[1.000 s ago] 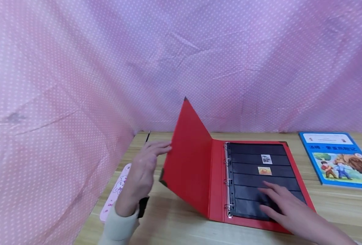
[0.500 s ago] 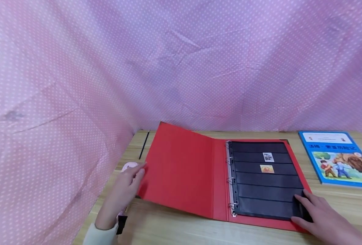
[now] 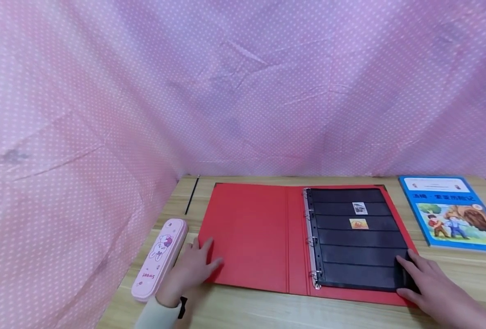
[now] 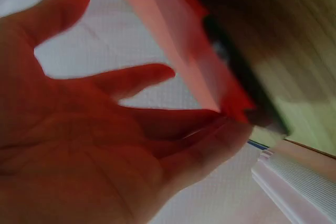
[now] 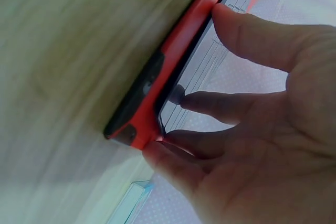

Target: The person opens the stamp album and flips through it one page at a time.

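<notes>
A red ring binder (image 3: 247, 237) lies unfolded on the table, its left cover down flat. On its metal rings sits a black stamp page (image 3: 358, 256) with strip pockets, holding a black-and-white stamp (image 3: 360, 208) and an orange-yellow stamp (image 3: 358, 224). My left hand (image 3: 193, 267) spreads its fingers at the left cover's lower outer edge, which the left wrist view shows against the fingertips (image 4: 231, 129). At the lower right corner, my right hand (image 3: 436, 285) rests with thumb and fingertips on the page and the binder edge (image 5: 184, 56), partly covering that corner.
A pink pencil case (image 3: 158, 260) with a rabbit print lies left of my left hand. Behind it is a thin dark pencil (image 3: 192, 195). A blue picture-cover book (image 3: 452, 214) lies to the binder's right. Pink dotted cloth (image 3: 243, 91) hangs behind the table.
The left cover has swung from upright down to the left onto the table, my left hand lowering with it. My right hand has moved right across the page to its lower right corner.
</notes>
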Available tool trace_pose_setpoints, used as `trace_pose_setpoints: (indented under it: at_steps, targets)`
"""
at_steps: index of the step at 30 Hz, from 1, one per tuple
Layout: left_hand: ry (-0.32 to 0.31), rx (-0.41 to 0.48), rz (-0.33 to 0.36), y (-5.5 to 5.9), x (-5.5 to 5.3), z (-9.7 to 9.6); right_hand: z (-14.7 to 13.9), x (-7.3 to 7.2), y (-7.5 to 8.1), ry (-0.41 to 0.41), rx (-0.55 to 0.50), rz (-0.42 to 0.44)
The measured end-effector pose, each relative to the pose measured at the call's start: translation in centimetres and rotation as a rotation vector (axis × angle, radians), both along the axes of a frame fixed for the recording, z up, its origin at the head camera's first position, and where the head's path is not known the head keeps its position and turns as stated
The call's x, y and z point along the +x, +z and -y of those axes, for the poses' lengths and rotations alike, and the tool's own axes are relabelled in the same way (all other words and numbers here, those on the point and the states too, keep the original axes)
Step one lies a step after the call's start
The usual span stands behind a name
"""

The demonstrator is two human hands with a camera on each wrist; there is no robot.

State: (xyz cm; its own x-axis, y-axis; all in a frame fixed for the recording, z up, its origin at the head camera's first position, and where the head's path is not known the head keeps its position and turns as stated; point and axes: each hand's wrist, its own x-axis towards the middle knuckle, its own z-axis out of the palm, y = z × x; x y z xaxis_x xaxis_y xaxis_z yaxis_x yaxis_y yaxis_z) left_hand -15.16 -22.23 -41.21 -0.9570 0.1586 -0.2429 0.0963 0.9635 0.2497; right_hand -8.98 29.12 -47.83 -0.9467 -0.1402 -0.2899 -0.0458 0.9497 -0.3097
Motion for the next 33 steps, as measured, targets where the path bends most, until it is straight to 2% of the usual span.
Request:
trace_pose_setpoints:
  at_steps: [6, 13, 26, 33]
  targets:
    - [-0.043, -0.094, 0.004, -1.5, 0.1, -0.9, -0.1, 0.0, -0.1, -0.028, -0.014, -0.018]
    - [-0.049, -0.116, 0.032, -2.5, -0.1, -1.9, -0.1, -0.2, 0.1, -0.067, -0.038, -0.014]
    - [-0.041, -0.091, 0.013, -3.1, -0.2, -2.2, 0.2, 0.2, 0.9, -0.133, -0.103, 0.027]
    - [-0.052, -0.09, 0.0, -3.0, 0.0, -2.1, 0.7, 0.2, 2.0, -0.154, -0.118, -0.009]
